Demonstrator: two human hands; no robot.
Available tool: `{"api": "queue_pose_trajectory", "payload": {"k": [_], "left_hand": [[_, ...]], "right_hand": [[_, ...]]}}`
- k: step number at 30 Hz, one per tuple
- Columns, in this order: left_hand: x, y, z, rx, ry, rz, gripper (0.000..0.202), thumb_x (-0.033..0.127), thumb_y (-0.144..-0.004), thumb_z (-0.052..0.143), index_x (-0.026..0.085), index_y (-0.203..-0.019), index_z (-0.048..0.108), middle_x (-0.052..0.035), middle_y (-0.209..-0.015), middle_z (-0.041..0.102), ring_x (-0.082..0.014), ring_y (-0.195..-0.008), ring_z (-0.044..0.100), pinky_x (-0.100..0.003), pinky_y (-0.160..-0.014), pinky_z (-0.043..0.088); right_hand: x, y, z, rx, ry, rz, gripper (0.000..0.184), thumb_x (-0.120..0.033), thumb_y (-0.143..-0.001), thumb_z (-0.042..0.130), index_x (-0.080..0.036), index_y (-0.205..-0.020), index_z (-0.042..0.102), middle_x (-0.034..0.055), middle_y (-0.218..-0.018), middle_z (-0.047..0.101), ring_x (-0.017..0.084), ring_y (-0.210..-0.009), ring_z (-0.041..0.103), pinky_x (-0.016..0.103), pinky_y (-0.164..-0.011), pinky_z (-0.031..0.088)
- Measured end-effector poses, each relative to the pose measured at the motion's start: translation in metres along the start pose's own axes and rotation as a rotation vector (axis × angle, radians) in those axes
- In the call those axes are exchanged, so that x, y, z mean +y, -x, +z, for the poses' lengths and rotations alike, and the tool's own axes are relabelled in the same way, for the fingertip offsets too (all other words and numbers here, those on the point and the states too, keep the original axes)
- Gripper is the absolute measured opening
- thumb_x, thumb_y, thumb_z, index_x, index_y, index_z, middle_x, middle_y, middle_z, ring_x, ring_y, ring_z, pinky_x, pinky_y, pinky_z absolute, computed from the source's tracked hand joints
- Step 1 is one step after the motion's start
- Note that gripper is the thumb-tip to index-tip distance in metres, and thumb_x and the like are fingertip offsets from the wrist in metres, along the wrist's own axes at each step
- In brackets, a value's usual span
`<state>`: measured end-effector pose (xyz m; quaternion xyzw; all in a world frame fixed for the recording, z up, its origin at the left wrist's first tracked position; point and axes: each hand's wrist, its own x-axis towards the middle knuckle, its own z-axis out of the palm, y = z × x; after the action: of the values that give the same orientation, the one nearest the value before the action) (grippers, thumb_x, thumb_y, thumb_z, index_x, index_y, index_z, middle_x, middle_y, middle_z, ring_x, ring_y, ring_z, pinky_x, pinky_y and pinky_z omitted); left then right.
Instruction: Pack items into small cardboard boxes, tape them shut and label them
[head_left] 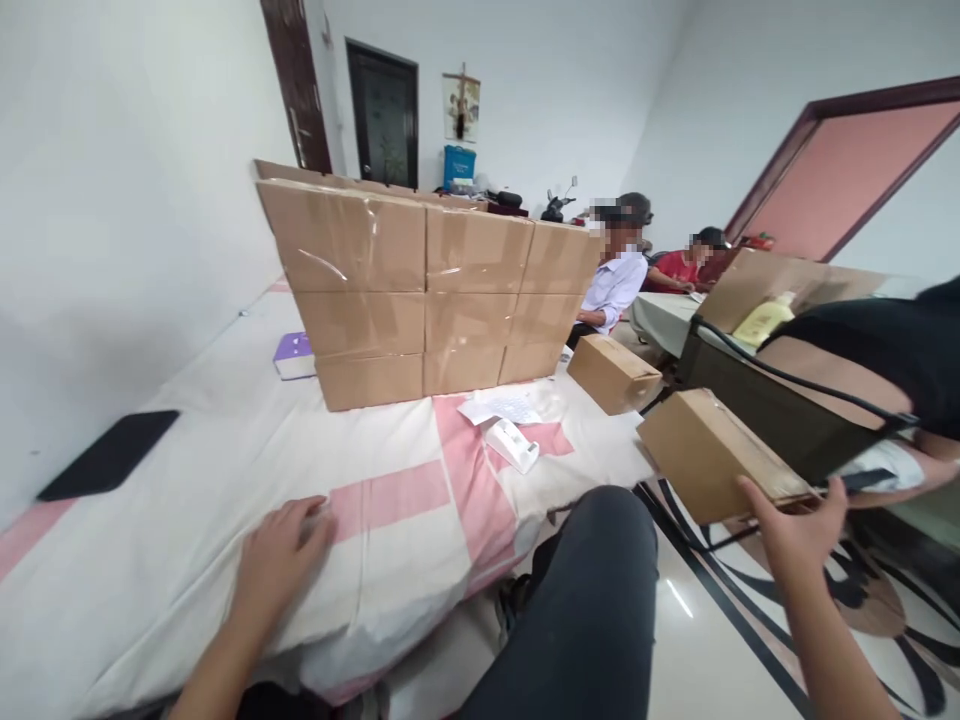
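Right hand (795, 530): grip clasped on the near lower end of a small brown cardboard box (701, 455), thumb on one edge, fingers on the other. The box is in the air off the bed's corner, tilted, above the glossy patterned floor tile (720, 640). It is likely held from below because the weight sits there. A co-worker's arm in a black sleeve (885, 350) hangs close on the far side; can't tell if it touches the box.

Left hand (281, 555): grip released, palm down, fingers loosely curled on the white-and-pink bed sheet (187, 480), holding nothing. Probably a brace for the lean to the right.

Own knee in dark trousers (592, 600) sits between the two hands.

On the bed:
- a stack of taped brown cartons (427, 290), three rows, flush side to side, so it stands as a wall; shiny tape on matte card
- a thin white paper sheet (502, 405) and a small white plastic device (512, 444) just in front of it
- a flat purple box (294, 355) at the stack's left end
- a flat black phone (109, 455) well apart, near the wall

A second loose brown carton (613, 372) lies tilted off the bed's far corner. A dark open case (757, 400) beside it holds a yellow bottle (763, 320). Two seated people (616, 285) are behind
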<state>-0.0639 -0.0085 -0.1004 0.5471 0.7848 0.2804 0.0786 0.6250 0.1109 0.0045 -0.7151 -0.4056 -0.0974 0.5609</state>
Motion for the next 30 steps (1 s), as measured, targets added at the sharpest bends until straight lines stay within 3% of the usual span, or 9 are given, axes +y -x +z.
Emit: {"api": "queue_pose_trajectory", "payload": {"k": [3,6,9,14,23,28,30], "left_hand": [[0.005,0.003,0.003,-0.007,-0.159,0.023,0.047,0.052,-0.089,0.036,0.023,-0.114,0.064,-0.0084,-0.121,0.069,-0.0314,-0.117,0.059,-0.047,-0.092,0.042],[0.005,0.003,0.004,-0.015,-0.204,0.018,0.046,0.050,-0.091,0.034,0.023,-0.115,0.063,-0.0082,-0.124,0.068,-0.0298,-0.117,0.058,-0.045,-0.090,0.040],[0.003,0.003,0.005,-0.013,-0.243,0.039,0.045,0.050,-0.092,0.034,0.024,-0.114,0.064,-0.0085,-0.124,0.067,-0.0301,-0.115,0.058,-0.044,-0.089,0.039],[0.005,0.005,0.006,-0.003,-0.280,0.067,0.045,0.048,-0.094,0.033,0.023,-0.115,0.064,-0.0084,-0.123,0.066,-0.0309,-0.112,0.057,-0.045,-0.087,0.039],[0.011,0.005,0.004,0.001,-0.270,0.064,0.044,0.047,-0.094,0.034,0.023,-0.114,0.064,-0.0102,-0.122,0.065,-0.0328,-0.111,0.057,-0.048,-0.088,0.039],[0.012,0.005,0.007,0.036,-0.243,0.063,0.042,0.045,-0.095,0.034,0.023,-0.112,0.065,-0.0120,-0.119,0.066,-0.0336,-0.109,0.057,-0.048,-0.088,0.038],[0.012,0.004,0.009,0.051,-0.221,0.066,0.040,0.044,-0.094,0.036,0.024,-0.111,0.066,-0.0119,-0.118,0.067,-0.0335,-0.109,0.057,-0.048,-0.088,0.038]], "right_hand": [[0.027,-0.008,0.017,0.016,0.093,-0.047,0.125,-0.083,-0.053,0.073,-0.016,-0.154,0.042,0.0321,-0.143,0.047,0.051,-0.136,0.043,0.064,-0.107,0.039],[0.029,-0.022,0.040,-0.072,0.121,-0.112,0.134,-0.082,-0.051,0.074,-0.007,-0.155,0.038,0.0350,-0.140,0.047,0.052,-0.134,0.044,0.060,-0.108,0.039],[0.020,-0.039,0.071,-0.206,0.159,-0.121,0.138,-0.077,-0.053,0.077,-0.004,-0.158,0.027,0.0359,-0.141,0.042,0.051,-0.133,0.045,0.055,-0.108,0.039],[0.004,-0.052,0.125,-0.365,0.197,-0.123,0.126,-0.074,-0.066,0.070,-0.007,-0.159,0.019,0.0336,-0.144,0.031,0.050,-0.134,0.044,0.053,-0.109,0.038],[-0.027,-0.065,0.184,-0.533,0.351,-0.115,0.124,-0.075,-0.072,0.063,-0.009,-0.160,0.007,0.0333,-0.149,0.025,0.050,-0.127,0.052,0.053,-0.107,0.040],[-0.045,-0.069,0.216,-0.572,0.438,-0.127,0.135,-0.083,-0.063,0.065,-0.009,-0.159,0.007,0.0348,-0.150,0.024,0.051,-0.130,0.051,0.054,-0.106,0.041],[-0.054,-0.075,0.222,-0.579,0.466,-0.177,0.137,-0.080,-0.053,0.074,-0.012,-0.158,0.017,0.0332,-0.147,0.032,0.048,-0.125,0.056,0.052,-0.102,0.045]]}}
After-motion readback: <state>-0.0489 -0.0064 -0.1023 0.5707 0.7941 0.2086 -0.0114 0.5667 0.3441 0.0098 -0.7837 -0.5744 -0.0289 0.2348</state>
